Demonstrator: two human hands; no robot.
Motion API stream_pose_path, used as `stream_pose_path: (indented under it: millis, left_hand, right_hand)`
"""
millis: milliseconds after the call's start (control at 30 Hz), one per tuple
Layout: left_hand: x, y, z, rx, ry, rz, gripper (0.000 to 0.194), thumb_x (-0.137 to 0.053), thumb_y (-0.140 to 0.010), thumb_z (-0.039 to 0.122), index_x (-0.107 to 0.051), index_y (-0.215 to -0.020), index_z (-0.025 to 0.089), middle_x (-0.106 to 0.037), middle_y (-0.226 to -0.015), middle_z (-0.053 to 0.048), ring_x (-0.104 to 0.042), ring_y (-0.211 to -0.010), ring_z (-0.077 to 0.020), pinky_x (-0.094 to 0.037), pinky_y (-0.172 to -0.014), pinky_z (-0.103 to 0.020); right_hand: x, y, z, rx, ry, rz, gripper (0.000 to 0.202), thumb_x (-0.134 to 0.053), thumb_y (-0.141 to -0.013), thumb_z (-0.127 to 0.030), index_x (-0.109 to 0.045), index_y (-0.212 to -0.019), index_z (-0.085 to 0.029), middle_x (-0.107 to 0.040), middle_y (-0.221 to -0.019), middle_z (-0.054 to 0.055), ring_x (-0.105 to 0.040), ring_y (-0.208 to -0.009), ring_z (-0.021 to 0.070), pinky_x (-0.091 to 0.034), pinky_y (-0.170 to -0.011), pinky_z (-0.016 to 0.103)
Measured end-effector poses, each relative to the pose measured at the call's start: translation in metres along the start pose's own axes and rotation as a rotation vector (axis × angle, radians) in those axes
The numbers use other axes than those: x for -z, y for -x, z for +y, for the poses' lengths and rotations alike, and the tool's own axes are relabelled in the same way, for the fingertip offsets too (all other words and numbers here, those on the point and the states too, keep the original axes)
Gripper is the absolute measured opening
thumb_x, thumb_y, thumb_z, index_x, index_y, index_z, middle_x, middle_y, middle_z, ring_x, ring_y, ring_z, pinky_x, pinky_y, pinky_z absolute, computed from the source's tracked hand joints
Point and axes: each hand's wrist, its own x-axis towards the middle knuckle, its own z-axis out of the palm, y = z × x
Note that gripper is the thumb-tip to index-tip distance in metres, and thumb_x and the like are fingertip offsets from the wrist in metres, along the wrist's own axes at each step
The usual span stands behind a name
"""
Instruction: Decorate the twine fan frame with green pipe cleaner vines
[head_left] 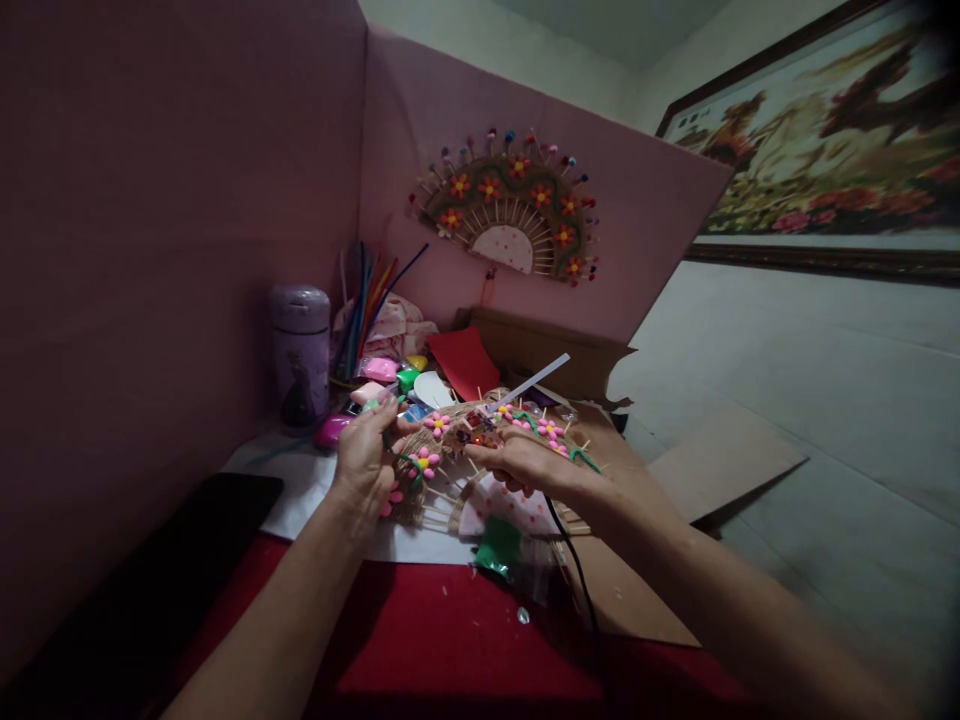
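Across the middle of the head view, a twine fan [480,500] with pink flowers is laid over a white sheet [405,545], its rounded edge turned away and its spotted straight edge toward the wearer. At the fan's left edge a green strip [388,438] seems to be pinched between the thumb and forefinger of the left hand [367,450]; how the other fingers are set cannot be told. Over the upper middle of the fan a patterned glue gun [476,432] is gripped by the right hand [517,458], fingers curled around it; whether the trigger is pressed cannot be told. A clear glue stick [529,383] is slanted up to the right, and a black cord [576,560] is hung toward the near edge.

Between the forearms, open room is left over the red cloth [450,640], where only scraps are seen near a green packet [497,548]. Movement is bounded at the left by a pink panel [180,220] and a purple cup [301,350]. Beyond the fan, space is crowded by bright packets [380,369] and red paper [465,362]; at the right, cardboard [637,600] is spread beneath the forearm.
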Motion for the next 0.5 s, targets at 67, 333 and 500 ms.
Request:
stream_pose_path:
  millis: [67,333,500]
  left_hand:
    - [0.0008,-0.0008,-0.0007,0.002,-0.007,0.004,0.016,-0.052,-0.083,0.010,-0.059,-0.068,0.010,-0.058,-0.047,0.000,-0.055,-0.040,-0.0096,-0.049,-0.045,-0.020]
    - [0.0032,-0.0025,-0.0021,-0.009,0.000,0.009,0.015,-0.054,-0.083,0.010,-0.059,-0.069,0.010,-0.059,-0.050,-0.001,-0.056,-0.041,-0.0092,-0.050,-0.047,-0.021]
    - [0.0016,-0.0004,-0.0008,-0.002,-0.005,0.009,0.015,-0.054,-0.082,0.010,-0.060,-0.069,0.010,-0.059,-0.050,-0.001,-0.056,-0.040,-0.0101,-0.049,-0.047,-0.022]
  right_hand:
    - [0.0008,0.0013,-0.0003,-0.018,-0.004,0.022,0.053,-0.051,-0.075,-0.067,-0.041,-0.055,-0.019,-0.043,-0.049,-0.003,-0.041,-0.040,0.0071,-0.032,-0.037,0.022]
    - [0.0017,-0.0024,0.0078,-0.093,-0.088,0.052,0.052,-0.054,-0.072,-0.068,-0.038,-0.058,-0.021,-0.041,-0.048,-0.004,-0.039,-0.037,0.0074,-0.029,-0.033,0.022]
    - [0.0006,0.0029,0.0029,-0.044,-0.042,0.072,0.049,-0.054,-0.075,-0.064,-0.043,-0.059,-0.019,-0.044,-0.050,-0.003,-0.041,-0.040,0.0078,-0.032,-0.036,0.022]
